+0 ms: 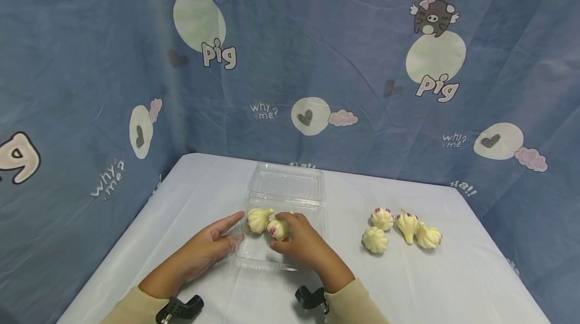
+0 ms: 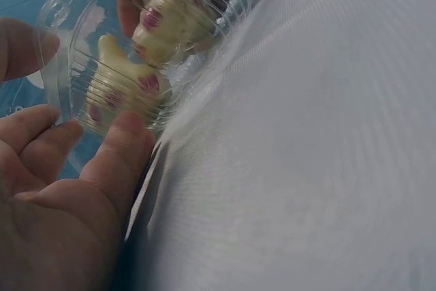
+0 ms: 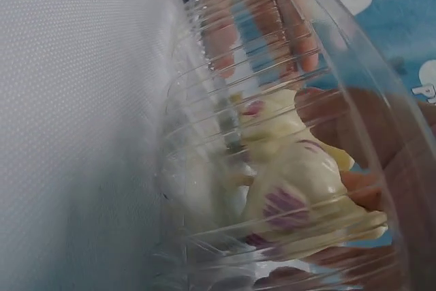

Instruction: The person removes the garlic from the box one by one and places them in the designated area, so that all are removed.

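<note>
A clear plastic clamshell box (image 1: pixel 258 258) lies on the white table with its lid (image 1: pixel 287 183) folded back. Two garlic bulbs are inside it. The left bulb (image 1: pixel 259 220) has its stem pointing right; the purple-marked bulb (image 1: pixel 278 230) beside it is between the thumb and fingers of my right hand (image 1: pixel 304 243), which reaches in from the right. My left hand (image 1: pixel 204 253) is at the box's left side, fingers fairly straight; in the left wrist view its fingertips (image 2: pixel 128 124) touch the ribbed wall and rim. Through the wall the right wrist view shows both bulbs (image 3: pixel 286 199).
To the right on the white tablecloth (image 1: pixel 453 273) sits a loose group of several more garlic bulbs (image 1: pixel 375 240). A blue printed curtain (image 1: pixel 362 62) hangs behind the table and along its sides. Dark wrist-worn mounts (image 1: pixel 178 309) show below both hands.
</note>
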{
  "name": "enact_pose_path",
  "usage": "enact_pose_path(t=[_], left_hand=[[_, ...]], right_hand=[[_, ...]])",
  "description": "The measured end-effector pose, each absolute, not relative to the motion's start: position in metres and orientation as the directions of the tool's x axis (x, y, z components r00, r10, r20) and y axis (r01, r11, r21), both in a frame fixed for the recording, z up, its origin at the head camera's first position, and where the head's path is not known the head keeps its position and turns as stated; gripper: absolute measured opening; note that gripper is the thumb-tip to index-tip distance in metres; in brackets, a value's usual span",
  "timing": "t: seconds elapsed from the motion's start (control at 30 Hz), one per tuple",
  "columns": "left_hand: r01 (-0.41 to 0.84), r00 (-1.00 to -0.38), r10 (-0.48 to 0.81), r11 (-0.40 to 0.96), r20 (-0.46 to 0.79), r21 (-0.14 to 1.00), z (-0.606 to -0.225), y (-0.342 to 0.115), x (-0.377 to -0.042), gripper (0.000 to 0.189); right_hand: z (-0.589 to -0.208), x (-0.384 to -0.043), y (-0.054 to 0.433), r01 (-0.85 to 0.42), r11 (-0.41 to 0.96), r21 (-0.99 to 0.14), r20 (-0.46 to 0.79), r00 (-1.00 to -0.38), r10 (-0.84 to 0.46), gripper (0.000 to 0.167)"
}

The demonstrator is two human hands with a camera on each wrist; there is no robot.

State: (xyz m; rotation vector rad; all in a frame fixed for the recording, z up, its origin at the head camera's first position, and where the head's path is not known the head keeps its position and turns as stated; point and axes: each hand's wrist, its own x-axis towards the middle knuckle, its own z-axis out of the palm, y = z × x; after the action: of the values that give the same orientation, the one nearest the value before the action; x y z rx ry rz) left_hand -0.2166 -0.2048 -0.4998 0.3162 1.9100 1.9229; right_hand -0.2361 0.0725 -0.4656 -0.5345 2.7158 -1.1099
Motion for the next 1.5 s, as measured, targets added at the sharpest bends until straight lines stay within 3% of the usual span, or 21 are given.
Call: enact_pose_path(t=[0.37,1.1,1.5], left_hand=[[-0.138,-0.899,0.417,0.019,-0.133,0.99,-0.4986,-0.2033,-0.2137,0.076],[-0.113,-0.892,0.441,0.003,-0.103,0.994,-0.5,-0.2031,-0.2135,0.076],[-0.105,-0.886,0.453,0.021,-0.103,0.994,-0.4987,-0.2031,-0.214,0.076]], right_hand=[[-0.4668,-0.2351,0.0721,-0.282,0.653,-0.703,-0.021,-0.909,-0.415,0.072],[-0.4691,-0.2374,0.0723,-0.313,0.689,-0.653,0.024,-0.919,-0.395,0.051],[-0.4705,-0.2369,0.0731,-0.325,0.678,-0.659,0.049,-0.918,-0.393,0.048]])
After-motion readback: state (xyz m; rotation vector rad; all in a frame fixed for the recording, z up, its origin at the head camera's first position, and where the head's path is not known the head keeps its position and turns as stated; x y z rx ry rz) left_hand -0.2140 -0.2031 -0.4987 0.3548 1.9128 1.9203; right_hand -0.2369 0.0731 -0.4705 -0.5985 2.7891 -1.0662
